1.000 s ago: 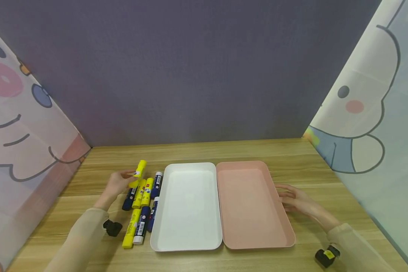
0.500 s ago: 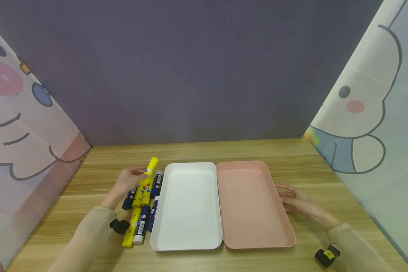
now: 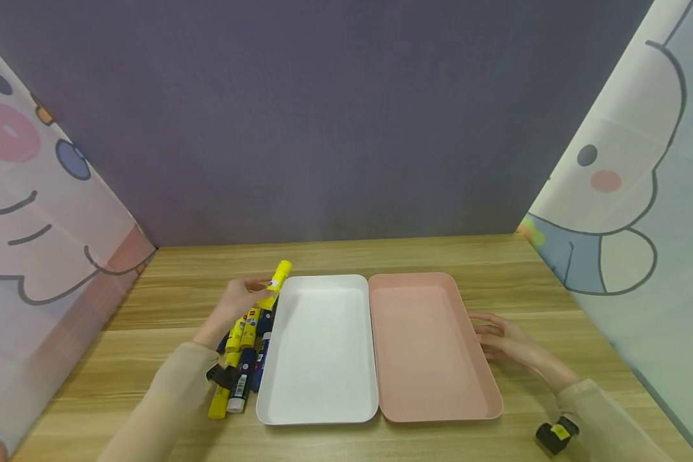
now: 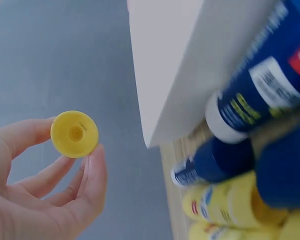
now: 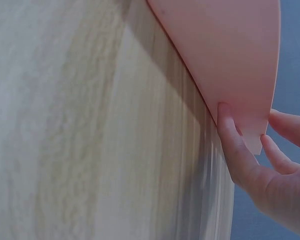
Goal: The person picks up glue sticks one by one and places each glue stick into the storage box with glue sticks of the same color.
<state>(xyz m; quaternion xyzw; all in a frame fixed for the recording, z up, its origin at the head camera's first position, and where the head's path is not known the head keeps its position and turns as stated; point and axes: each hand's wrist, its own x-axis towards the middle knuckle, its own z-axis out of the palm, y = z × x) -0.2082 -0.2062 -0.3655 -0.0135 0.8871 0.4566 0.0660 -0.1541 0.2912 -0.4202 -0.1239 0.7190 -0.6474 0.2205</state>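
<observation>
My left hand (image 3: 242, 300) pinches a yellow glue stick (image 3: 278, 283) between thumb and fingers, tilted, by the far left corner of the white tray (image 3: 316, 421). In the left wrist view its round end (image 4: 75, 134) faces the camera. Below that hand lie several yellow glue sticks (image 3: 248, 330) and dark blue glue sticks (image 3: 240, 385), partly covered by the left hand and wrist. My right hand (image 3: 511, 343) rests against the right side of the pink tray (image 3: 485, 385). Its fingertips touch the outer wall and rim in the right wrist view.
Both trays stand side by side on the wood-grain table (image 3: 416, 443). A dark grey panel (image 3: 335, 128) rises behind the table, and cartoon-printed panels (image 3: 612, 160) flank it. A black wrist camera (image 3: 222, 376) hangs over the near glue sticks.
My left hand has carried the yellow glue stick rightward and slightly away, from over the pile to the white tray's far left corner. The right hand stays in place.
</observation>
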